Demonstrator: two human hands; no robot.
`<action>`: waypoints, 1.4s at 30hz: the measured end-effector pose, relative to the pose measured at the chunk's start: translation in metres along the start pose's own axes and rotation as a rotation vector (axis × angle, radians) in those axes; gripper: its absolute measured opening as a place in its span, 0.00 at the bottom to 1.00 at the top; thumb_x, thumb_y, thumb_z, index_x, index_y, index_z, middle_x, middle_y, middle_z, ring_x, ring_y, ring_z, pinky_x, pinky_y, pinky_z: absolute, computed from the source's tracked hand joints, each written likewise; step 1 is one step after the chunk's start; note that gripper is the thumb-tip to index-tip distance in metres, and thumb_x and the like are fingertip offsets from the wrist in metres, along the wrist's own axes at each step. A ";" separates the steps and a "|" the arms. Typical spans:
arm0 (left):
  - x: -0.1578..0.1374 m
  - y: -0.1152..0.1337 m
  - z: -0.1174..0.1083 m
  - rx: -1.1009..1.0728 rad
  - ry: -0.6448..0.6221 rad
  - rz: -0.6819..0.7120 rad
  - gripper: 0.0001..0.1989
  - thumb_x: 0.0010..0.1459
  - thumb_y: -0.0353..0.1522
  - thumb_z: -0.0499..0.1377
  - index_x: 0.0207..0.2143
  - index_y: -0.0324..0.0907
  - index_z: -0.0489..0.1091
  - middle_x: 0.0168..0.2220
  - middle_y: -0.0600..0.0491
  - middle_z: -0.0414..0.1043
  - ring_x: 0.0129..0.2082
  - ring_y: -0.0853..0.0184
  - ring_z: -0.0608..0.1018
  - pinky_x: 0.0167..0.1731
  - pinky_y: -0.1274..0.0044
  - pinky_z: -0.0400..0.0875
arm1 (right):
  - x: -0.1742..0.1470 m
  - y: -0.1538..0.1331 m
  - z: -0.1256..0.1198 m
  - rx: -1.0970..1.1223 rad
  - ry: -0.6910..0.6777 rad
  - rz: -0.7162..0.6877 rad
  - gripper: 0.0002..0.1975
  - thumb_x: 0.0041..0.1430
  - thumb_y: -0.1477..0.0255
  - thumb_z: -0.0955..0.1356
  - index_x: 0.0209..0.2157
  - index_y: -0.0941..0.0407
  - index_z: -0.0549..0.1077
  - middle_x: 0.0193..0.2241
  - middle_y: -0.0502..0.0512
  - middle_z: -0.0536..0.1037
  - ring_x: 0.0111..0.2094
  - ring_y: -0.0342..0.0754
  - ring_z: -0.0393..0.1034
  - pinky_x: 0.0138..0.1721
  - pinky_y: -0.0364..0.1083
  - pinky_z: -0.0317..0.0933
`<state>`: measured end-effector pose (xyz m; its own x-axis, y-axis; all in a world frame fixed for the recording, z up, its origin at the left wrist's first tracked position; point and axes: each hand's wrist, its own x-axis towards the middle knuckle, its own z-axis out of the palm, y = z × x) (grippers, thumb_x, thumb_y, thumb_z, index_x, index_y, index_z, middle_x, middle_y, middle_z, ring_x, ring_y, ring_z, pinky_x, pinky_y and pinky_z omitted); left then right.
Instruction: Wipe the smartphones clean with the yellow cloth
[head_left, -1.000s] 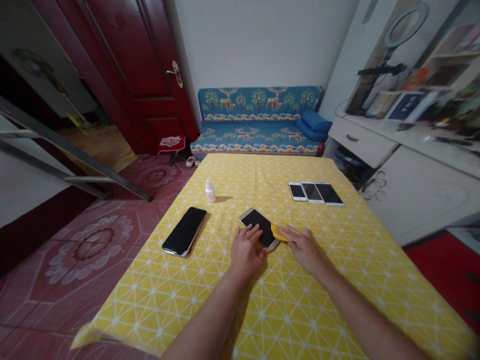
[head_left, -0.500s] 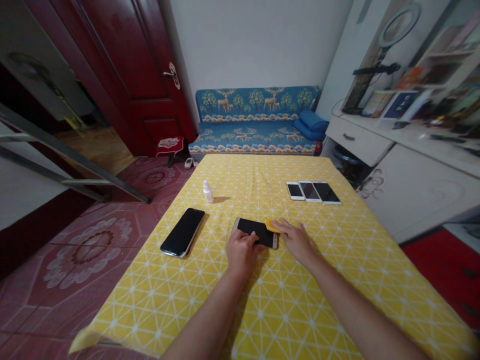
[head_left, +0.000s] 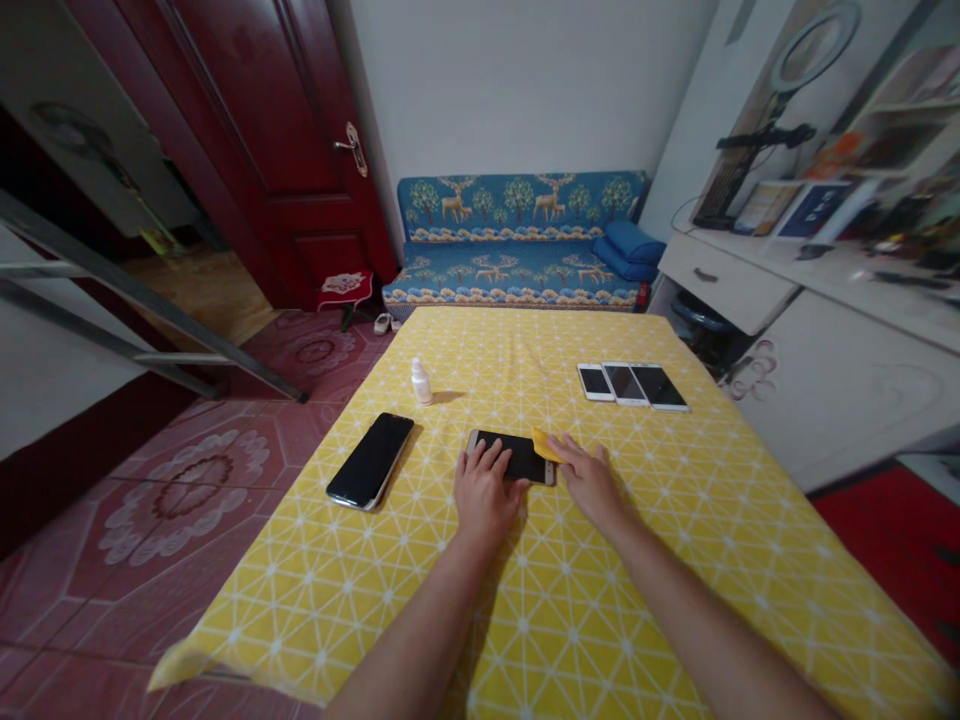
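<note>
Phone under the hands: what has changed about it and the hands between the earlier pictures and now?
Since the first picture, the phone has turned counterclockwise from a slant to nearly crosswise. The left hand has shifted slightly left with it, and the right hand, still holding the cloth, slightly left and away. The bottle, leftmost phone and row of three phones stayed put.

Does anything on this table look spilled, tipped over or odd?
Nothing stands out: the white bottle is upright, and the phone under the left hand lies flat. The yellow tablecloth is just slightly creased.
</note>
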<state>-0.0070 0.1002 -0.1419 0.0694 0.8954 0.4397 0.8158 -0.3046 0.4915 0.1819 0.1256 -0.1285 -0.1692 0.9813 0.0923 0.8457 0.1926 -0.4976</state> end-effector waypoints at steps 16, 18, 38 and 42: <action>0.000 0.004 -0.007 0.141 -0.065 -0.038 0.21 0.58 0.40 0.60 0.52 0.44 0.74 0.57 0.51 0.70 0.55 0.50 0.70 0.56 0.58 0.64 | -0.060 -0.014 0.008 -0.235 -0.021 -0.178 0.30 0.56 0.86 0.55 0.59 0.59 0.67 0.60 0.61 0.66 0.64 0.54 0.55 0.66 0.63 0.38; 0.000 0.001 -0.007 0.130 -0.066 -0.020 0.19 0.58 0.38 0.61 0.51 0.46 0.74 0.56 0.52 0.71 0.55 0.51 0.70 0.55 0.58 0.65 | -0.056 -0.013 0.007 -0.257 -0.015 -0.193 0.30 0.57 0.86 0.55 0.58 0.59 0.68 0.60 0.60 0.66 0.64 0.53 0.56 0.66 0.63 0.38; -0.004 0.002 -0.009 -0.257 -0.176 0.189 0.13 0.56 0.32 0.61 0.44 0.45 0.78 0.50 0.48 0.76 0.48 0.59 0.74 0.47 0.65 0.73 | 0.064 -0.033 -0.009 -0.265 -0.156 -0.134 0.24 0.60 0.81 0.58 0.56 0.55 0.71 0.58 0.59 0.69 0.59 0.52 0.64 0.63 0.53 0.48; -0.005 0.003 -0.014 -0.268 -0.266 0.275 0.18 0.53 0.35 0.64 0.47 0.46 0.76 0.55 0.49 0.72 0.51 0.57 0.71 0.49 0.64 0.71 | 0.072 -0.029 -0.007 -0.223 -0.158 -0.140 0.24 0.61 0.79 0.59 0.57 0.55 0.70 0.58 0.56 0.70 0.58 0.50 0.65 0.59 0.47 0.57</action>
<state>-0.0126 0.0904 -0.1323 0.4359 0.8109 0.3904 0.5714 -0.5845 0.5761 0.1489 0.1911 -0.1016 -0.3539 0.9353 0.0030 0.8960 0.3400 -0.2858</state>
